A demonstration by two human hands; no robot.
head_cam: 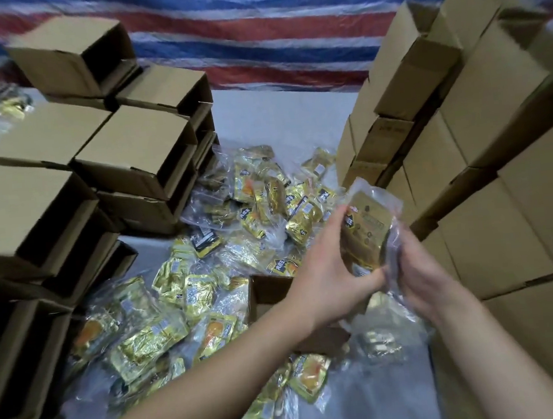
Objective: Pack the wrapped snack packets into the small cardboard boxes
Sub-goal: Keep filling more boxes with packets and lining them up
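Observation:
Both hands hold one gold snack packet in clear wrap (368, 221), upright above a small open cardboard box (268, 288). My left hand (327, 271) grips the packet's left side, thumb under its lower edge. My right hand (418, 273) curls around the wrap's right edge. The box sits below my left wrist, mostly hidden by my forearm. A heap of gold snack packets (260, 197) in clear bags covers the white surface (280, 115) around the box and toward me.
Open empty cardboard boxes (136, 148) lie stacked on their sides at the left. A tall stack of closed boxes (485, 164) rises at the right. A red, white and blue striped tarp (252, 27) hangs behind.

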